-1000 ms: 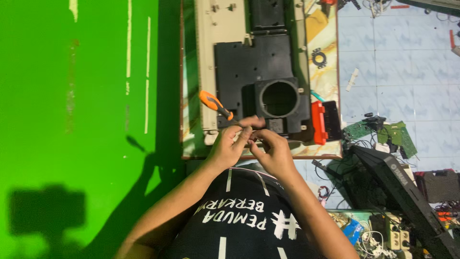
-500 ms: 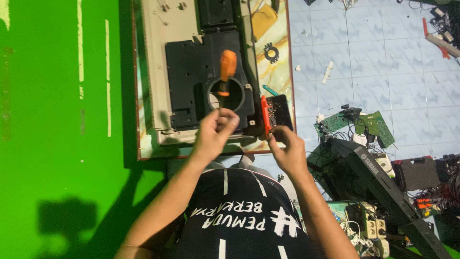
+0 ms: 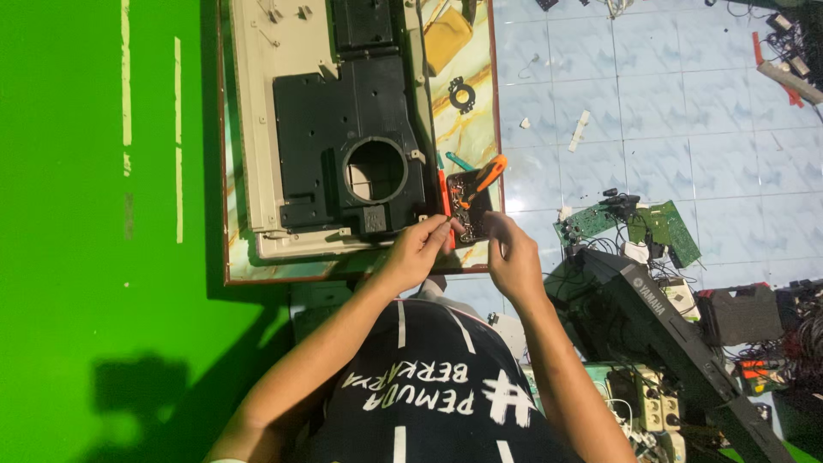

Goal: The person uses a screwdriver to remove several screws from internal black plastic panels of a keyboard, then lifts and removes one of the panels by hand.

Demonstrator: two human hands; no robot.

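Electronics repair workshop: green circuit boards (image 3: 660, 225), tangled cables, a dismantled black speaker housing (image 3: 351, 154) on a small table (image 3: 257, 273), tiled floor (image 3: 651, 94).

No packages, signs or screens here. The nearest things to a label are white lettering printed across the person's black shirt (image 3: 429, 386) and a small white mark on the black keyboard (image 3: 677, 343) lying on the floor at right.
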